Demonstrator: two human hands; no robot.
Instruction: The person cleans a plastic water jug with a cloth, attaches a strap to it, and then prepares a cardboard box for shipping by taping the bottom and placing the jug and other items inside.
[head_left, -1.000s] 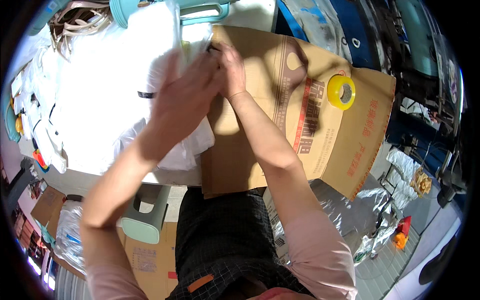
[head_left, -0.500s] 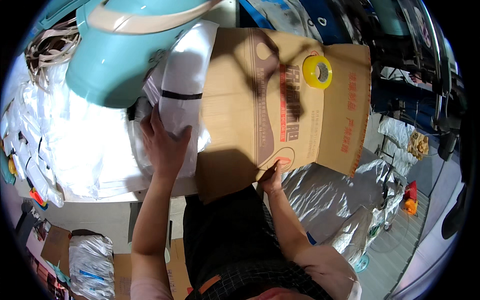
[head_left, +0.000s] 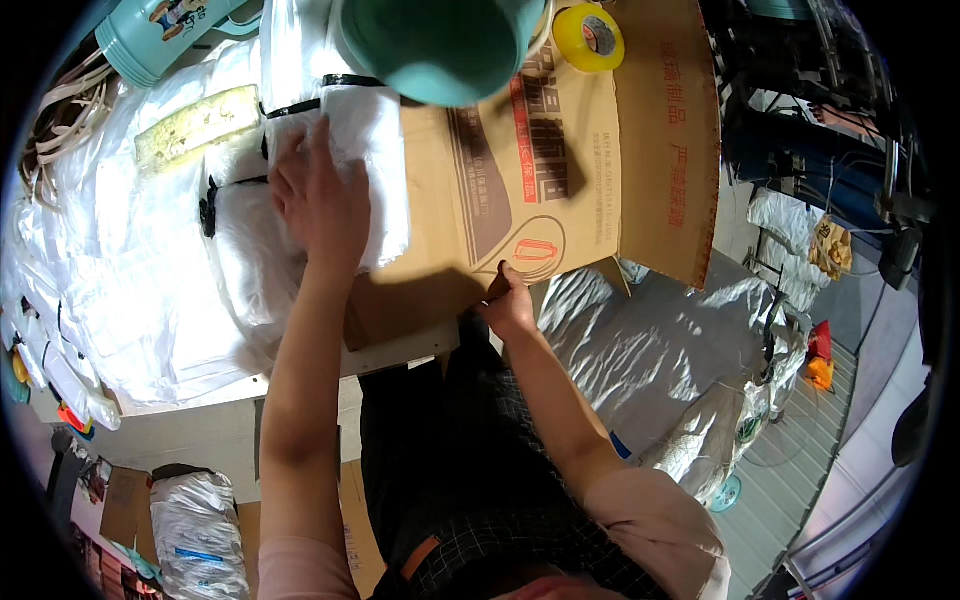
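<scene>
My left hand [head_left: 325, 205] lies with fingers stretched out on a flat stack of white plastic bags [head_left: 378, 150] tied with a black band. Below and right of it is a flattened brown cardboard carton [head_left: 420, 290]. My right hand [head_left: 510, 302] grips the carton's near edge, thumb on top and the other fingers mostly hidden beneath. Over the carton's far part and the bags' far end is a teal bucket [head_left: 435, 50], cut off by the top of the view. A yellow tape roll [head_left: 588, 38] sits on the carton, right of the bucket.
More white plastic bags [head_left: 140, 270] cover the left of the table, with a yellowish block [head_left: 197, 128] on top. A teal container [head_left: 165, 38] with a handle is at the far left. Silvery wrapped bundles [head_left: 650, 350] are lower right; dark machinery [head_left: 800, 190] stands beyond.
The teal bucket has shifted right, partly over the carton, uncovering the yellowish block. The carton and tape roll appear farther up and left. My left hand still rests on the bags.
</scene>
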